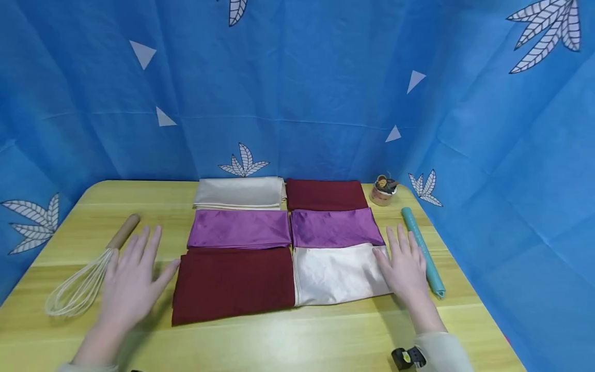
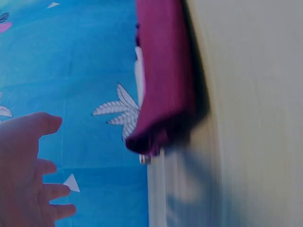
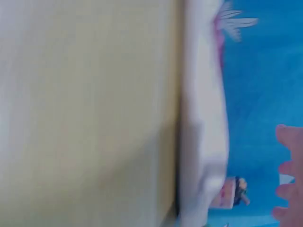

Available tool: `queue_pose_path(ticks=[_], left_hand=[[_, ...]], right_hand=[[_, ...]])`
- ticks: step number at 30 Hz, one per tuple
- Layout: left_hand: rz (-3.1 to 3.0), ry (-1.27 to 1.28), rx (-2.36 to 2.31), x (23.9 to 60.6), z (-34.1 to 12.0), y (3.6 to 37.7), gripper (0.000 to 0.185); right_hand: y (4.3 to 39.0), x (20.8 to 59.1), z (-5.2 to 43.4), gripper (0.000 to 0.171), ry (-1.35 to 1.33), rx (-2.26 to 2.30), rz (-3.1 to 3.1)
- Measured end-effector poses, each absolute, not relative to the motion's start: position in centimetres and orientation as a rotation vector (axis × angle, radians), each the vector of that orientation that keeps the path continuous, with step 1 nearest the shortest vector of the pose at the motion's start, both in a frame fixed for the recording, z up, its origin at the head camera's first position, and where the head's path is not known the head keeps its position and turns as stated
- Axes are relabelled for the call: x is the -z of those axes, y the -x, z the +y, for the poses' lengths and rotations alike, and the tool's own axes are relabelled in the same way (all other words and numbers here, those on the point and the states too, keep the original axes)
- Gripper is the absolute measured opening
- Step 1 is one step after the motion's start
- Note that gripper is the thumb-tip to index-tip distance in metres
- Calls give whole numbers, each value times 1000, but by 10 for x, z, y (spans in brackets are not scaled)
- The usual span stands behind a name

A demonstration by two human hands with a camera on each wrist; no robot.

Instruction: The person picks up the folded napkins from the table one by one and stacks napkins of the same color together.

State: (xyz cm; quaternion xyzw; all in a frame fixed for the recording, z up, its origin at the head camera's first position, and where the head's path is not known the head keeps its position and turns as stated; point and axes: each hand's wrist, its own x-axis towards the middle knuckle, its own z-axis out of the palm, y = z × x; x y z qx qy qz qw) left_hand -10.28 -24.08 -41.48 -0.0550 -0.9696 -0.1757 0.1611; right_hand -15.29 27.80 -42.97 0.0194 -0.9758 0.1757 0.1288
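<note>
Folded cloths lie in two columns on the table. The left column has a cream cloth (image 1: 239,192) at the back, a purple cloth (image 1: 239,228) and a dark red cloth (image 1: 234,284) in front. On the right are a dark red cloth (image 1: 326,195), a purple cloth (image 1: 337,228) and a white satin cloth (image 1: 341,274). My left hand (image 1: 132,284), fingers straight and spread, is beside the front dark red cloth, its thumb near the edge. My right hand (image 1: 406,266) has straight fingers at the white cloth's right edge; whether it touches is unclear. Neither hand holds anything.
A whisk (image 1: 88,279) with a wooden handle lies left of my left hand. To the right of my right hand is a teal rolled stick-like object (image 1: 424,253). A small pot (image 1: 383,192) with dried bits stands at the back right. Blue curtain (image 1: 297,77) surrounds the table.
</note>
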Motion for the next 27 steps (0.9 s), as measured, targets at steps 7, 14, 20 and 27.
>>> queue_pose_path(ticks=[7,14,20,27], left_hand=[[-2674,184,1045,413,-225,97,71],[-2610,103,1418,420,-216,96,66],[-2611,57,1516,431,-214,95,57],[-2621,56,1514,440,-209,93,47]], right_hand=[[146,420,240,58,-141,-1137,-2706],[138,422,199,45,-122,-1626,-2649],[134,428,167,37,-296,-1869,-2617],[131,432,141,35,-497,-1762,-2752]])
